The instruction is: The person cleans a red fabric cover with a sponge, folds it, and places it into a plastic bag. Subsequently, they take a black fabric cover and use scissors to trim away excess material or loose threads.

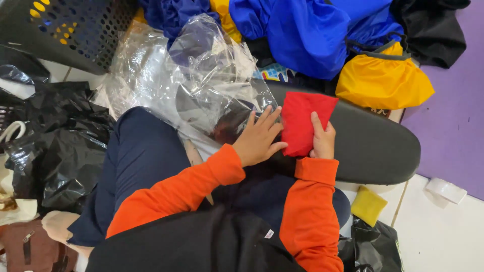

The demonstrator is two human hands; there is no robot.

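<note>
Head view: both hands press a flat red fabric pouch (304, 122) on a smooth black board (375, 146).

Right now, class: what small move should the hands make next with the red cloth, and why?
Probably press the fold flat: the red cloth lies folded on the dark padded board, the left hand spread at its edge, the right hand pinning its lower side.

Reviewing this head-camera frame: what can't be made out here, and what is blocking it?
- Red fabric piece, head view: its lower edge is hidden by the left hand and right hand.
- Right hand: palm side hidden, grip unclear.
- Clear plastic bag: glare and creases hide what lies under it.
- Black perforated basket: cut off by the top-left edge.
- Dark padded board: near end covered by the orange sleeves.
</note>
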